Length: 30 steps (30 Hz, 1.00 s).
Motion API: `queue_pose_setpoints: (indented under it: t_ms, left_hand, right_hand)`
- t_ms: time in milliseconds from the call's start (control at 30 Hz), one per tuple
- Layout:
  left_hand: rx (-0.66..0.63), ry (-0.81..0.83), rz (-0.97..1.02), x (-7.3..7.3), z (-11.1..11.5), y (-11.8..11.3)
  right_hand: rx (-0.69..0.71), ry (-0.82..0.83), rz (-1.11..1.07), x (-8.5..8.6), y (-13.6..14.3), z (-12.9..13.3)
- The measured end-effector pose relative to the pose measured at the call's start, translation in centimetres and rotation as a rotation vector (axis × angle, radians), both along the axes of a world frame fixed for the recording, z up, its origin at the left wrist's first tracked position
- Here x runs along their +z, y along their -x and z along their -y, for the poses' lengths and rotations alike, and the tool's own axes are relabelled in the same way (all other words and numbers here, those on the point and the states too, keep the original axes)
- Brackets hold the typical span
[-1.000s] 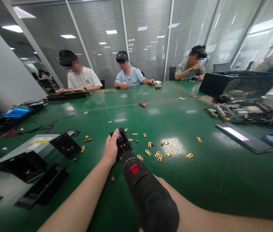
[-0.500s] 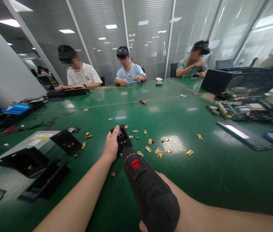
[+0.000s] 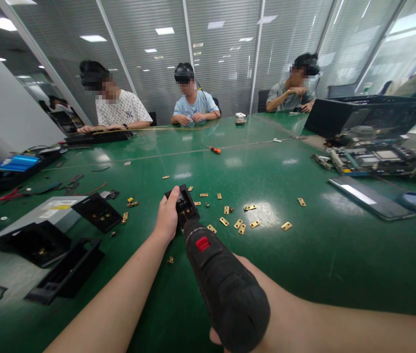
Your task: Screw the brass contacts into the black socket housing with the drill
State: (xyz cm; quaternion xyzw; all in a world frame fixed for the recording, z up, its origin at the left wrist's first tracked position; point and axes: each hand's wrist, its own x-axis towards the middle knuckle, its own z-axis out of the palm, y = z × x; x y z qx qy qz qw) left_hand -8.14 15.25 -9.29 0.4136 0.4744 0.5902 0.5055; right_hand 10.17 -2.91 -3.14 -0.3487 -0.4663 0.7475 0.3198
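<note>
My left hand is closed on a small black plastic housing with brass contacts inside, the thumb lying along its top edge. A black cordless drill with a red switch is in my right hand, whose fingers are mostly hidden behind the tool body. The drill's front end points into the housing; its bit and the exact contact point are hidden. Several small brass plates with holes lie just right of the housing. A brass piece rests below my left hand.
Black plastic parts and a grey metal box lie at the left. An orange screwdriver is further back on the green table. A phone and circuit boards are at the right. Several people sit around the table.
The whole view has shifted slightly, so things appear a little higher and further left. Both hands keep their hold on the housing and the drill. The middle co-worker's hands have come closer together.
</note>
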Motion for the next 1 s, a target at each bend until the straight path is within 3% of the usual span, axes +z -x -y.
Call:
queue_pose_setpoints:
  t_ms: [200,733,1000]
  left_hand:
    - [0.007,0.002,-0.007,0.06,0.05,0.01]
    - [0.005,0.011,0.019,0.05,0.06,-0.06]
    - [-0.006,0.001,0.005,-0.16,-0.03,0.14]
  right_hand:
    - [0.090,-0.056,0.029,0.30,-0.47,-0.01]
    - [0.101,0.108,-0.034,0.28,-0.32,0.01]
    - [0.071,0.050,-0.043,-0.03,-0.38,-0.05]
